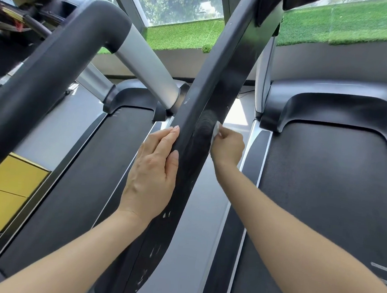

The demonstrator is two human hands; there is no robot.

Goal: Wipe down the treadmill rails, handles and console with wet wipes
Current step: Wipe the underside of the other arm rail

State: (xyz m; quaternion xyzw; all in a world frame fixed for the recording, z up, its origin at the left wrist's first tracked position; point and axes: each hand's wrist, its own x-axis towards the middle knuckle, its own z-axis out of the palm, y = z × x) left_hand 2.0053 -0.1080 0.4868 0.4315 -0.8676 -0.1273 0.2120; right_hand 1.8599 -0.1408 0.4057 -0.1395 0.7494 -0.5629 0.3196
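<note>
**Wet wipe worked along the right edge of the black treadmill rail**

Nearest, the lower stretch of the black side rail (158, 247) shows pale scuffs and flecks, so by the look of it this part is not yet wiped. Further up, the left hand (154, 168) lies flat against the rail's left face, fingers straight and close together, thumb resting on the front; it steadies rather than grips. Opposite, the right hand (228, 146) has its fingers curled, pinching a small bunched wet wipe (216, 130) against the rail's right edge, just beside a smeared damp patch.

The wipe is likely light, limp and soggy: it will fold and slip unless bunched into a pad and pressed firmly. The rail is rigid and fixed, with a smooth, probably slick surface when wet, so bracing with a flat palm suits it better than gripping.

Beyond, the grey handlebar (63, 68) curves away left, a second treadmill (323, 178) stands right, and artificial grass (333, 25) lines the window
</note>
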